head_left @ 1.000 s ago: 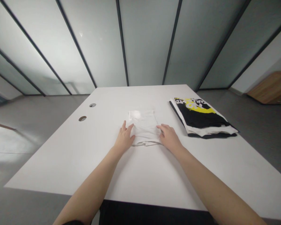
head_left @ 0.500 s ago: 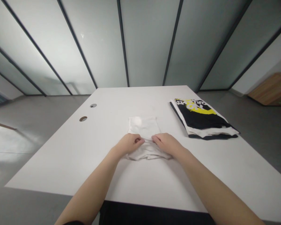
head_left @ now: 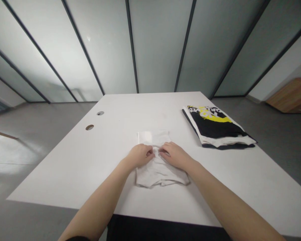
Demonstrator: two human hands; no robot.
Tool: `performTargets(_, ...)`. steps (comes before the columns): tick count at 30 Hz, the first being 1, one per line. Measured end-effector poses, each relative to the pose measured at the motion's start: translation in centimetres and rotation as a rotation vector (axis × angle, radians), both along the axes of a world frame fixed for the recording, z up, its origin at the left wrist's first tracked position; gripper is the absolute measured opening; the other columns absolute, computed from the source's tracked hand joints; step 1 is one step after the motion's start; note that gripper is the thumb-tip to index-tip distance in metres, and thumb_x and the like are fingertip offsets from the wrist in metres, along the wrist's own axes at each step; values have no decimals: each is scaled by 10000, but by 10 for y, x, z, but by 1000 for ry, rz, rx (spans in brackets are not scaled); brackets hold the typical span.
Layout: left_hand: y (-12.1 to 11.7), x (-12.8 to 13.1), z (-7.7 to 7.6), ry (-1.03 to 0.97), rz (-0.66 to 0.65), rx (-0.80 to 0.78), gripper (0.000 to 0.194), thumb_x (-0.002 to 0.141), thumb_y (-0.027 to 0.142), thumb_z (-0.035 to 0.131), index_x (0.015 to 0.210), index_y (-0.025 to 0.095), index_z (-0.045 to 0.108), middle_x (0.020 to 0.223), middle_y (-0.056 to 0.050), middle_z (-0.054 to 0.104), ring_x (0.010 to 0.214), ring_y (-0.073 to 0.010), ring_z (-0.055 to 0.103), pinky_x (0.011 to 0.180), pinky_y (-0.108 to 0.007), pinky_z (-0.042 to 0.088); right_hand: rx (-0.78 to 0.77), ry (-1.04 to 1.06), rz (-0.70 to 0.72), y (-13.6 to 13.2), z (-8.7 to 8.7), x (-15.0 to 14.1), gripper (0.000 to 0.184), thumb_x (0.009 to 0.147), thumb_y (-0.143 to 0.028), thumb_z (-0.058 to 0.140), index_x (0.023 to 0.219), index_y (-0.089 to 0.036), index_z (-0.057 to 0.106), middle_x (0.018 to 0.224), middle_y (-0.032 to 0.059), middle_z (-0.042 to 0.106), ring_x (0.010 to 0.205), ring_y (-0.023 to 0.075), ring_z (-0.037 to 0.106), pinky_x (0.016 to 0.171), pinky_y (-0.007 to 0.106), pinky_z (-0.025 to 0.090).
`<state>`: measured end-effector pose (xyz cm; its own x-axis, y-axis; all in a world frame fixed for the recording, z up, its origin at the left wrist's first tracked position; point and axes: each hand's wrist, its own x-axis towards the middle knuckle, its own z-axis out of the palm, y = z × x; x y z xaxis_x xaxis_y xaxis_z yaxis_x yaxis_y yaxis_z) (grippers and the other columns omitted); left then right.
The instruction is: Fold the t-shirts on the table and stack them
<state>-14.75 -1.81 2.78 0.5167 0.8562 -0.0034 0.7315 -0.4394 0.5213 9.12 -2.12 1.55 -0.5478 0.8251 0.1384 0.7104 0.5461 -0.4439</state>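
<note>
A white T-shirt (head_left: 163,172), folded into a narrow bundle, lies in front of me with its near edge creased and uneven. Its far part is smooth and carries a shiny patch. My left hand (head_left: 141,155) rests on the left side of the bundle, thumb and curled fingers closed on the cloth. Opposite it, my right hand (head_left: 175,154) has its fingers bent and closed on the right side. Between the two hands the fabric is bunched into wrinkles. The fingertips are partly hidden.
A white table (head_left: 77,167) carries the work. On its right side lies a stack of folded shirts (head_left: 213,129), the top one black with a yellow and white print. Two round holes (head_left: 89,127) pierce the tabletop at left. Frosted glass panels (head_left: 158,47) stand behind.
The T-shirt's near part has come down towards me and lies flatter and longer. Its far edge has also shifted slightly nearer. My hands have drawn slightly closer together; the shirt stack is unmoved.
</note>
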Motion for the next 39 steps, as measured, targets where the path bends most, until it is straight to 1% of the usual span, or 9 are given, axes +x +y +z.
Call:
performTargets(3, 1, -8, 4, -72, -69, -99, 305, 957, 385, 643, 705, 219, 688, 662, -22, 671, 614, -183, 578, 641, -287, 382, -122, -35, -39, -7, 9, 0, 227, 1011, -309, 627, 834, -235, 749, 846, 61, 763, 776, 220, 662, 703, 310, 404)
performTargets(5, 6, -15, 4, -86, 88, -58, 369, 983, 429, 600, 691, 215, 667, 644, -26, 655, 620, -187, 585, 638, -288, 377, -158, -6, -129, -7, 11, 3, 270, 1020, -358, 616, 801, -241, 721, 776, 44, 745, 702, 203, 636, 649, 306, 354)
performTargets(8, 15, -22, 0, -31, 463, 57, 294, 998, 427, 581, 846, 210, 707, 785, -77, 732, 731, -232, 661, 699, -309, 418, -121, 64, -440, 2, 6, 13, 216, 1024, -397, 601, 976, -237, 738, 790, 47, 751, 733, 219, 657, 657, 307, 355)
performTargets(11, 23, -25, -10, -26, 527, 0, 236, 972, 423, 638, 891, 212, 709, 875, -101, 772, 806, -250, 700, 739, -317, 443, -142, 80, -641, 14, -3, 26, 292, 989, -427, 651, 1162, -206, 732, 869, 84, 777, 834, 260, 700, 711, 319, 405)
performTargets(15, 32, -23, -20, -147, 543, -94, 188, 934, 363, 684, 822, 212, 692, 802, -73, 757, 772, -224, 697, 745, -302, 461, -260, 181, -629, 27, -12, 31, 252, 938, -410, 692, 1060, -198, 755, 998, 120, 803, 883, 257, 721, 770, 326, 463)
performTargets(18, 38, -23, -24, -184, 557, -107, 117, 903, 266, 671, 800, 209, 678, 771, -51, 742, 756, -206, 689, 743, -292, 471, -333, 304, -629, 33, -17, 27, 204, 892, -376, 699, 993, -202, 738, 911, 78, 797, 784, 225, 704, 739, 317, 478)
performTargets(23, 43, -26, -29, -308, 505, -74, 115, 914, 247, 604, 805, 215, 622, 741, -12, 692, 693, -173, 639, 690, -275, 454, -170, 521, -516, 40, -26, 26, 168, 866, -391, 627, 861, -227, 662, 851, 34, 748, 776, 205, 668, 762, 314, 495)
performTargets(31, 47, -25, -40, -677, 618, -291, 162, 973, 390, 585, 990, 245, 514, 552, 118, 476, 423, -99, 422, 486, -204, 298, -336, 794, -508, 47, -45, 29, 415, 885, -484, 574, 1227, -247, 577, 698, -71, 626, 612, 181, 588, 605, 277, 453)
performTargets(39, 45, -18, -40, -802, 641, -210, 379, 965, 360, 597, 1306, 223, 506, 636, 98, 558, 466, -110, 485, 496, -210, 366, -409, 979, -437, 52, -49, 23, 499, 849, -402, 653, 1321, -241, 678, 1184, 86, 785, 1091, 235, 734, 962, 376, 577)
